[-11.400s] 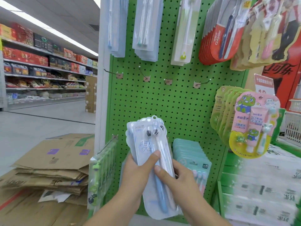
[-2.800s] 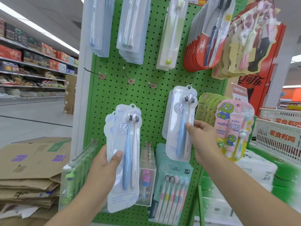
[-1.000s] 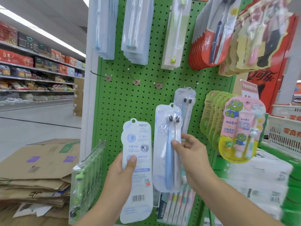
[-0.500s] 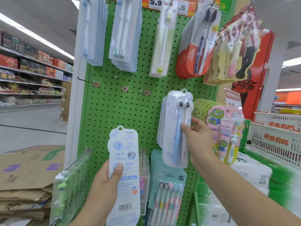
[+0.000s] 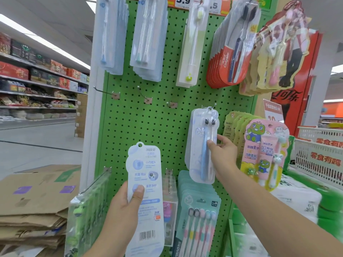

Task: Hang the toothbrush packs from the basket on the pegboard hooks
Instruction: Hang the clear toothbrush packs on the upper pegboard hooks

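Head view: my right hand pinches the hanging pack at its middle, thumb on the front over the brush handles, the other fingers behind its right edge. The top hole of this pack sits at the hook on the pegboard; whether it is fully on the wire, I cannot tell. My left hand grips a second pack low on its left edge, thumb across the printed back, and holds it upright in front of the board. I judge these blister packs light, thin and a little bendy, with smooth plastic that can slip. Better to hold near the middle or higher, so the hole stays steady for the hook. Three bare hooks stand to the left.
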